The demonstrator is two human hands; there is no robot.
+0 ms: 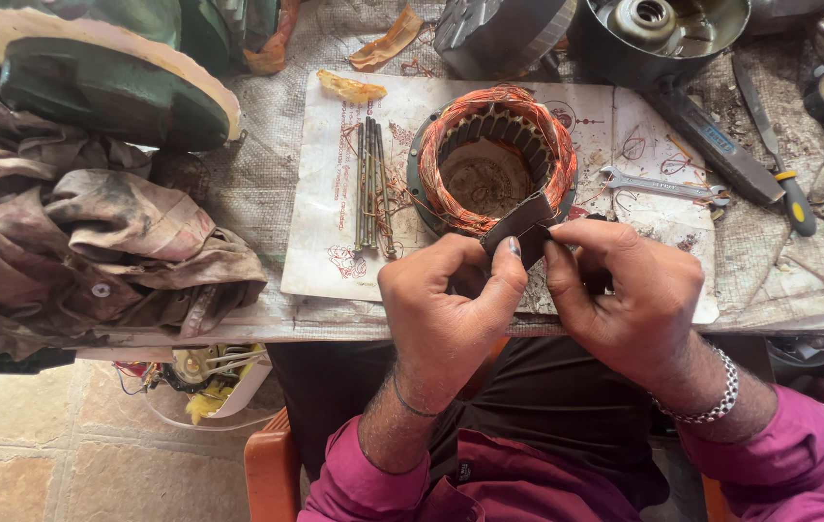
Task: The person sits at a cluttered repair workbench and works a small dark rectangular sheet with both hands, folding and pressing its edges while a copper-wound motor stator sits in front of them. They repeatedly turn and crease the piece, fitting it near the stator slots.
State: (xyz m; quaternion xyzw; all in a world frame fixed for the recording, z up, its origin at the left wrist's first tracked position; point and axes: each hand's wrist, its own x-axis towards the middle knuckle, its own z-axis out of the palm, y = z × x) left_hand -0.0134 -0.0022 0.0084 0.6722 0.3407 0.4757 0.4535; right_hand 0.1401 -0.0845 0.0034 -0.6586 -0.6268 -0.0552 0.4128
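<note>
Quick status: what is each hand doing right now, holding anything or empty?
Left hand: closed, pinching the dark strip at the copper-wound stator.
Right hand: closed, pinching the same strip from the other side.

A cluttered workbench covered in grey woven sacking (267, 174) stands over a beige stone-tiled floor (64, 454), beside an orange plastic chair (272, 474), in daylight.

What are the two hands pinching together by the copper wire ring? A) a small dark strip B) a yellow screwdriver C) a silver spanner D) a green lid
A: the left hand and right hand pinch a small dark strip at the near edge of the copper-wound ring; the spanner lies untouched on the table.
</note>
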